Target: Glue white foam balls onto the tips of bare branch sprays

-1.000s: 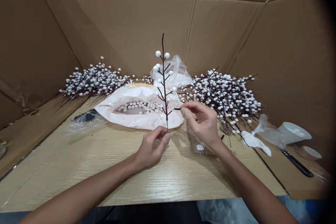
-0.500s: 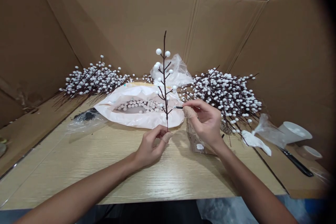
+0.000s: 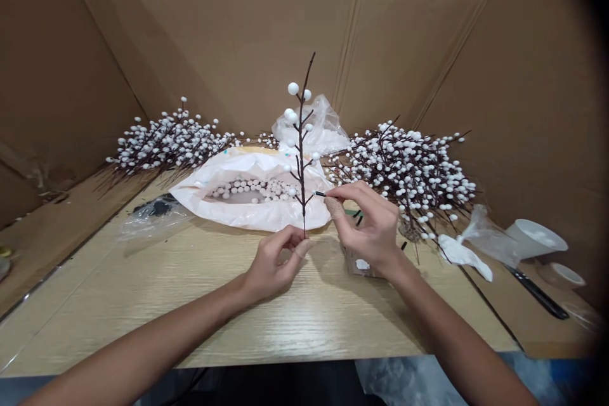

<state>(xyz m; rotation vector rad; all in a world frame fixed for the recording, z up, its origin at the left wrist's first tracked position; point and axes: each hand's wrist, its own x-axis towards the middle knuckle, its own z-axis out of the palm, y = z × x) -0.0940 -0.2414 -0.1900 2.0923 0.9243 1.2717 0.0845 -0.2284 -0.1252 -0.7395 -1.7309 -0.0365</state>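
My left hand (image 3: 280, 261) pinches the thin lower end of a dark brown twig (image 3: 301, 158), which stands nearly upright with its tip leaning right. White balls sit on several of its side shoots; other shoots are bare. Between thumb and fingers, my right hand (image 3: 364, 222) holds a small black stick (image 3: 321, 194). The stick's whitish tip is at the end of a low right shoot; whether they touch I cannot tell. Behind the twig lies an open white bag (image 3: 238, 219) with white balls inside.
Piles of white-berried twigs lie at the left (image 3: 166, 143) and right (image 3: 413, 168). A clear bag (image 3: 323, 127) is behind. At the right are a plastic cup (image 3: 535, 239) and a black-handled knife (image 3: 540, 295). A small box (image 3: 364, 265) sits beneath my right hand.
The twig's top has tilted to the right. My right hand has moved slightly left with the black stick, bringing its tip closer to the low shoot.
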